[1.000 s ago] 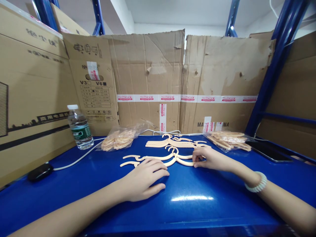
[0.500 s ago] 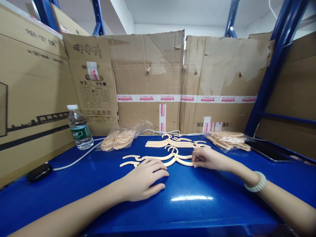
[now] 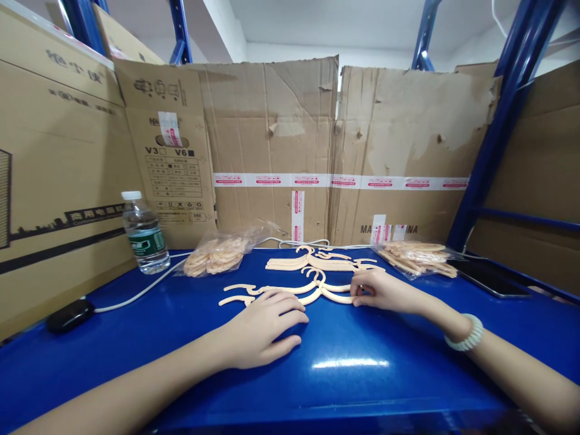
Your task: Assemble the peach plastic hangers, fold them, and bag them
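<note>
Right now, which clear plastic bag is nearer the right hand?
The bag beside the flat black device; the other bag lies near the clear plastic bottle.

We see a plain blue tabletop [image 3: 353, 393], and the hangers [image 3: 338, 298] around its middle are pale peach. Along its back edge we find brown cardboard [image 3: 272, 145] banded with red-printed white tape [image 3: 312, 180]. Toward its back-left corner, a clear bottle [image 3: 145, 223] has a green label [image 3: 151, 243] and white cap [image 3: 131, 195]; near the left edge, we see a black device [image 3: 70, 315].

My bare left hand [image 3: 269, 326] is lying palm-down on a glossy blue table [image 3: 362, 393], partly covering pale-peach, curved plastic hangers [image 3: 338, 298]; my bare right hand [image 3: 374, 289] is pinching their right end.
</note>
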Motion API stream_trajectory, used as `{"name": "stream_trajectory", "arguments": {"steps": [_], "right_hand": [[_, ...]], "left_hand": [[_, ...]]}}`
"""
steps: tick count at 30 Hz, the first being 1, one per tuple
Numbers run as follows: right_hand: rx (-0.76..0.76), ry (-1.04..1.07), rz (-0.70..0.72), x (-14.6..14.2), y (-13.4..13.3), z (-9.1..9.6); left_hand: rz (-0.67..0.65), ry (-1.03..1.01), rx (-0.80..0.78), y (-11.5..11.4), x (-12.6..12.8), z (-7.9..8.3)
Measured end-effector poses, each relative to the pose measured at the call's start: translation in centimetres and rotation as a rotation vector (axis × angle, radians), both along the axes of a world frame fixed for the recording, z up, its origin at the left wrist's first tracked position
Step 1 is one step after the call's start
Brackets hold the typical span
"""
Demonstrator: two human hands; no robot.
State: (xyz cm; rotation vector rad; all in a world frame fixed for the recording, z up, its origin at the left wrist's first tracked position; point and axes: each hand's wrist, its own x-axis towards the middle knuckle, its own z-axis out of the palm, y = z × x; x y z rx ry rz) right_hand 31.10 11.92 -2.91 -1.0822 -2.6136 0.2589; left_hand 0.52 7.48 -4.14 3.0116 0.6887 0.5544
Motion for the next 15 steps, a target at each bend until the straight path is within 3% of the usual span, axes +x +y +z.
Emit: {"name": "stream_trajectory", "arguments": {"steps": [15], "right_hand": [[0.054,0.023,-0.056,0.36,0.78,-0.89]], "left_hand": [[0.115,0.036,0.021,0.08,-0.16,-0.29]]}}
